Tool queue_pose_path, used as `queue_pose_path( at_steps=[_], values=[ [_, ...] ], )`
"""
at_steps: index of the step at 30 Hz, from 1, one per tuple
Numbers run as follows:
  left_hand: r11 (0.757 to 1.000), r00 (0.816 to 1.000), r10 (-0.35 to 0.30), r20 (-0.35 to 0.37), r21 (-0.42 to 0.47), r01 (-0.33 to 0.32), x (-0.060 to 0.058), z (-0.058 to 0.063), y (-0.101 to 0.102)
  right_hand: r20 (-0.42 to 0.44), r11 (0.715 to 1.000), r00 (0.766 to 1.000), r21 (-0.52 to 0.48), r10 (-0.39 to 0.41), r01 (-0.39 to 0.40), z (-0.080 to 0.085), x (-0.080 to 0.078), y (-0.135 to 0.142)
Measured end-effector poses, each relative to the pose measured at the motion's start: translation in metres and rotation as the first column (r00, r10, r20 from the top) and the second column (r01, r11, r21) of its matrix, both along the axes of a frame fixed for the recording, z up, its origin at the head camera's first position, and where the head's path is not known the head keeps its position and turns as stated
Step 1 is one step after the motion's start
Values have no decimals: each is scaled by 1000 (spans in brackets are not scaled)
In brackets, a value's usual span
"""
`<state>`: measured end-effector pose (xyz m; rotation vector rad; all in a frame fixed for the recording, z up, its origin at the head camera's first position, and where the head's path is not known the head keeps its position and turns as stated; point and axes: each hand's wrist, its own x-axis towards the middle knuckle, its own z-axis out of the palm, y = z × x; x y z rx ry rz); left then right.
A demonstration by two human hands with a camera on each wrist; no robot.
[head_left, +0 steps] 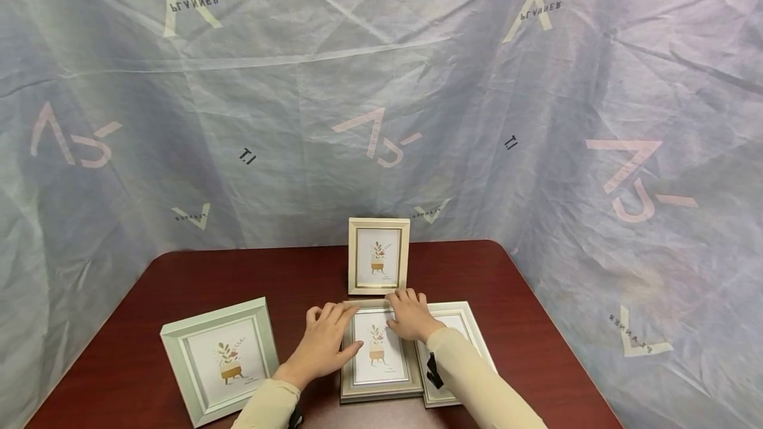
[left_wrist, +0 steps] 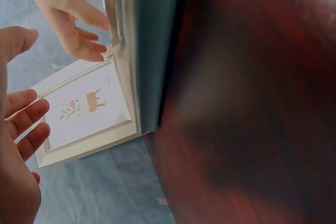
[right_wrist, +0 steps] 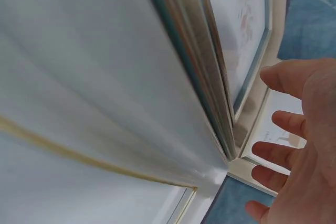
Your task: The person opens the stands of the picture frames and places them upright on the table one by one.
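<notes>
The left grip (head_left: 320, 346) and right grip (head_left: 411, 316) are spread over a beige, silver-lined frame (head_left: 381, 391) with a potted-plant print (head_left: 377, 352).

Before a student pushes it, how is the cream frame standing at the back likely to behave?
The cream frame stands upright on its short lower edge, so a high push might tip it. Its straight, square-cornered shape suggests it would lift stiffly, without bending.

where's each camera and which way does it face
Head: worn there, facing forward-down over the table; left hand and right hand show.
Left wrist: worn there, facing the rear frame past the middle frame; both hands show.
Right wrist: worn there, facing along the white frame; right hand shows.
Wrist views share the rear frame and right hand.
</notes>
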<state>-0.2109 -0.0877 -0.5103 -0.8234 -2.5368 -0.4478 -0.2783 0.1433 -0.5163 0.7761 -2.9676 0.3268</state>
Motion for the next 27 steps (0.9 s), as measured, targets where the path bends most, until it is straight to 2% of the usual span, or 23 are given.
queue_pose_path(
  at_steps=[11, 17, 27],
  values=[
    [999, 998, 36, 61, -43, -33, 2, -14, 3, 35, 998, 999, 59, -22, 20, -7, -13, -8],
    [998, 997, 50, 63, -48, -47, 4, -19, 4, -11, 995, 1000, 99, -23, 24, -10, -18, -9],
    [998, 998, 44, 48, -40, -42, 5, -20, 3, -96, 983, 995, 175, -38, 55, -18, -21, -10]
  ],
)
